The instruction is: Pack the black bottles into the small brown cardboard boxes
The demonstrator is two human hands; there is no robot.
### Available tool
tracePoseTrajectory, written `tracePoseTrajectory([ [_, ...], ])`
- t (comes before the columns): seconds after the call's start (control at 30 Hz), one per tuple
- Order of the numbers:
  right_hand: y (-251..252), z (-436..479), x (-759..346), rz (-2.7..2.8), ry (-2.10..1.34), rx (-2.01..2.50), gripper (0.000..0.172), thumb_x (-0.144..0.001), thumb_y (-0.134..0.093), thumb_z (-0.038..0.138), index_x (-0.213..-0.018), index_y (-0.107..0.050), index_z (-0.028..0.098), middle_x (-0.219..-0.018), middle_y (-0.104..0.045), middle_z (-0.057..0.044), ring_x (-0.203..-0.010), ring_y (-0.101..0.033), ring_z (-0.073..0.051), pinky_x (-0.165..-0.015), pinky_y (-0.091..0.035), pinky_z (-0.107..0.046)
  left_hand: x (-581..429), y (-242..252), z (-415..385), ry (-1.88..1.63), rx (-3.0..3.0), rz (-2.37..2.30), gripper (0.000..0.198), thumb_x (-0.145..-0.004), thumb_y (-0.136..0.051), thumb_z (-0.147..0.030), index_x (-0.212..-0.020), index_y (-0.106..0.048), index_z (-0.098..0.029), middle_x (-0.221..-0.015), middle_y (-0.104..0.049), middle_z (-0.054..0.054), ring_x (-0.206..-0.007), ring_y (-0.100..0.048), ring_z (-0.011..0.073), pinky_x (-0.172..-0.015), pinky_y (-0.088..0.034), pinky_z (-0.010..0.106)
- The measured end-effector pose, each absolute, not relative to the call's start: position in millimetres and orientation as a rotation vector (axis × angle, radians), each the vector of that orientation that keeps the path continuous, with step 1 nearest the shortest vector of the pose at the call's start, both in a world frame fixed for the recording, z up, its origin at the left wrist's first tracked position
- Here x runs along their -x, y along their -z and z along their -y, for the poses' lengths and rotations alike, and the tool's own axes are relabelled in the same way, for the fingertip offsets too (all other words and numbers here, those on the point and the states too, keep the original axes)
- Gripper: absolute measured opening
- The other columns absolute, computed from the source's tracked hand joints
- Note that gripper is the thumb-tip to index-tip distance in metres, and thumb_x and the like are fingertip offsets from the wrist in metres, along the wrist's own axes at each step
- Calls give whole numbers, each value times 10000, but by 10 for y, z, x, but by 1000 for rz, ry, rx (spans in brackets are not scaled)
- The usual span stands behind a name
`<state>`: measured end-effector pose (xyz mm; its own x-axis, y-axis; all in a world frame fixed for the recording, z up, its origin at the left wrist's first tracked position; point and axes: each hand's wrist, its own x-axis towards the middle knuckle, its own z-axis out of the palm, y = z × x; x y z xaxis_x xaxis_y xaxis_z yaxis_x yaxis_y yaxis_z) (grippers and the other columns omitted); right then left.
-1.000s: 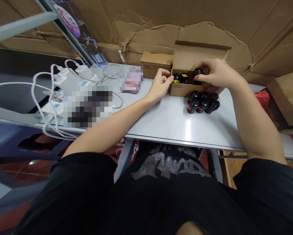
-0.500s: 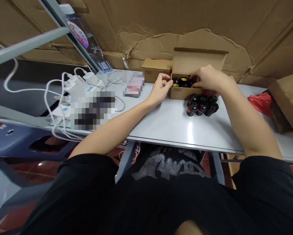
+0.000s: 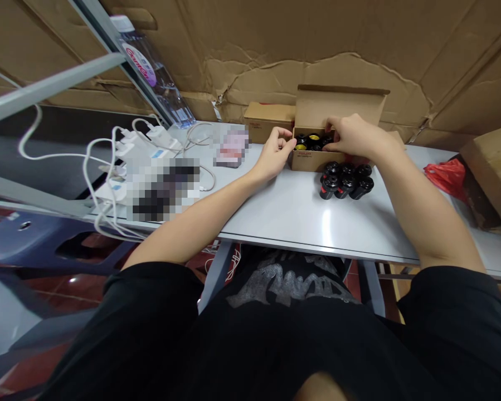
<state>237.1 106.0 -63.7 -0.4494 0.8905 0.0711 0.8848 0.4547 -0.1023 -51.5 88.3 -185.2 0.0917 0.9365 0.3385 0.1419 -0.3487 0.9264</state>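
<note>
An open cardboard box (image 3: 312, 162) stands on the white table with its lid raised at the back. Inside are several black cylinders, a few showing yellow threaded rings (image 3: 301, 147). My left hand (image 3: 275, 151) pinches the box's left edge between thumb and fingers. At the box's right end, my right hand (image 3: 353, 135) reaches over the rim, thumb and forefinger apart around a black cylinder (image 3: 326, 140); its other fingers are hidden. In front of the box, several more black cylinders (image 3: 345, 182) with red marks stand grouped upright on the table.
Behind my left hand sits a second cardboard box (image 3: 267, 120). White cables and a power strip (image 3: 150, 146) lie left, near a clear bottle (image 3: 160, 78) and a metal frame. A red plastic bag (image 3: 446, 177) and a large carton (image 3: 495, 167) are at the right.
My right forefinger has lifted and spread away from the thumb over the box. My left hand keeps its place on the box edge. The view has shifted slightly.
</note>
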Motion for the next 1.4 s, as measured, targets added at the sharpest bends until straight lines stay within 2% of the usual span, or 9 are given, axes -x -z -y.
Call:
tracePoseTrajectory([
  [0.23, 162, -374, -2394, 2638, 147, 1420, 272, -1144, -933, 474, -1289, -877, 251, -1058, -878, -145, -933, -787, -390, -861, -625, -504, 485, 1888, -927, -1375, -1581, -1109, 179, -1241, -820, -237, -1259, -654, -301, -811, -595, -66, -778, -596, 172, -781, -476, 343],
  [0.33, 134, 116, -2265, 2810, 254, 1290, 312, -1161, -938, 576, -1191, -893, 269, -960, -862, -122, -938, -825, -410, -884, -626, -522, 480, 1870, -916, -1402, -1584, -1130, 214, -1207, -877, -229, -1246, -677, -294, -806, -589, -77, -779, -602, 165, -800, -483, 340],
  [0.47, 242, 633, -1942, 3002, 488, 1387, 117, -1171, -846, 248, -1215, -918, 167, -1101, -924, -211, -1065, -889, -458, -975, -603, -552, 492, 1806, -870, -1421, -1639, -1182, 214, -1168, -877, -180, -1211, -695, -283, -716, -547, -104, -727, -566, 160, -806, -466, 350],
  [0.57, 295, 768, -1750, 3067, 578, 1409, 206, -1177, -742, 103, -1296, -909, 128, -1162, -917, -225, -1053, -894, -431, -947, -577, -501, 505, 1766, -836, -1441, -1703, -1191, 216, -1136, -898, -188, -1172, -708, -285, -682, -531, -112, -693, -552, 161, -799, -455, 361],
  [0.73, 343, 759, -1618, 3184, 445, 1187, 248, -1192, -709, 57, -1393, -850, 93, -1298, -855, -232, -968, -871, -360, -874, -512, -441, 520, 1745, -817, -1437, -1766, -1165, 194, -1149, -884, -236, -1134, -698, -288, -668, -514, -110, -673, -540, 167, -785, -450, 375],
  [0.97, 363, 684, -1545, 3329, 36, 1020, 231, -1155, -691, 27, -1273, -835, 163, -1168, -850, -123, -749, -719, -247, -702, -435, -404, 516, 1726, -800, -1427, -1779, -1164, 194, -1153, -873, -218, -1140, -692, -287, -674, -508, -111, -679, -540, 167, -800, -461, 381],
  [1.07, 384, 499, -1601, 3251, -151, 916, 218, -1113, -758, 90, -1259, -837, 231, -1159, -881, -96, -801, -753, -276, -665, -448, -408, 515, 1706, -775, -1420, -1773, -1188, 203, -1155, -890, -232, -1141, -695, -292, -702, -526, -96, -715, -571, 180, -827, -482, 386],
  [1.23, 299, 132, -1821, 2921, -417, 815, 351, -1072, -805, 191, -1382, -897, 329, -1258, -934, -62, -1082, -870, -345, -950, -656, -449, 528, 1688, -745, -1435, -1783, -1194, 272, -1137, -982, -353, -1161, -717, -297, -753, -573, -71, -771, -609, 206, -872, -501, 399],
  [1.4, 121, -81, -2149, 2585, -451, 994, 481, -1036, -880, 510, -1486, -916, 346, -1501, -916, -97, -1319, -855, -431, -1215, -695, -596, 533, 1680, -739, -1433, -1815, -1205, 295, -1136, -982, -432, -1177, -722, -298, -756, -583, -67, -779, -602, 212, -898, -522, 409],
])
